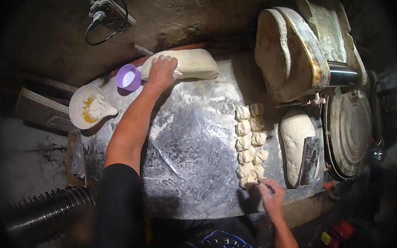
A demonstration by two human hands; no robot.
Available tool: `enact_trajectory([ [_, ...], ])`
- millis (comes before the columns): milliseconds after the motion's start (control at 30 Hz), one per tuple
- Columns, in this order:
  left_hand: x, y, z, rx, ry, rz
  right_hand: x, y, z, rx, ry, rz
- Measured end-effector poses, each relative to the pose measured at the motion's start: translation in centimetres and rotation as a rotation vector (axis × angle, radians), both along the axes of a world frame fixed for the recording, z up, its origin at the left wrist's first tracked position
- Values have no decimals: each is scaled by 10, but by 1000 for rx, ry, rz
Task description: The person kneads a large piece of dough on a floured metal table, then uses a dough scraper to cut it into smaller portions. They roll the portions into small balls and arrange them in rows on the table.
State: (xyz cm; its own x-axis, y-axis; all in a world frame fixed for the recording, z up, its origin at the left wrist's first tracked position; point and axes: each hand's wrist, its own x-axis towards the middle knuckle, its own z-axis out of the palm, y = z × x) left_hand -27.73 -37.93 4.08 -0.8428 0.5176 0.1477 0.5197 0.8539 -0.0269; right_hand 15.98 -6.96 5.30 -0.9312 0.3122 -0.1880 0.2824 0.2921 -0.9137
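Note:
My left hand is against the left part of a long, smooth dough log at the back of the floured table. Its fingers are curled, and a pale bit shows by the thumb; whether they grip dough is unclear. My right hand is at the near end of two rows of small dough pieces. Its fingertips touch or nearly touch the nearest dough piece; a hold on it cannot be made out. Further up the rows lie other lumps, such as a rough dough piece.
Left of the log stand a purple cup with white contents and a floury bowl with something yellow inside. At right, a flat dark blade leans on a second dough mass. Beyond are a roller machine and a round metal lid.

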Motion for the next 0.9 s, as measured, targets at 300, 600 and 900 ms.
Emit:
enact_trajectory([
  [300, -28, 32, -44, 135, 56, 289, -17, 13, -15, -191, -119, -72],
  [600, 152, -37, -36, 200, -86, 156, -29, -30, 45, -70, -7, 262],
  [900, 378, -67, -28, 387, -415, 76, -89, -161, 17, 537, 379, 765],
])
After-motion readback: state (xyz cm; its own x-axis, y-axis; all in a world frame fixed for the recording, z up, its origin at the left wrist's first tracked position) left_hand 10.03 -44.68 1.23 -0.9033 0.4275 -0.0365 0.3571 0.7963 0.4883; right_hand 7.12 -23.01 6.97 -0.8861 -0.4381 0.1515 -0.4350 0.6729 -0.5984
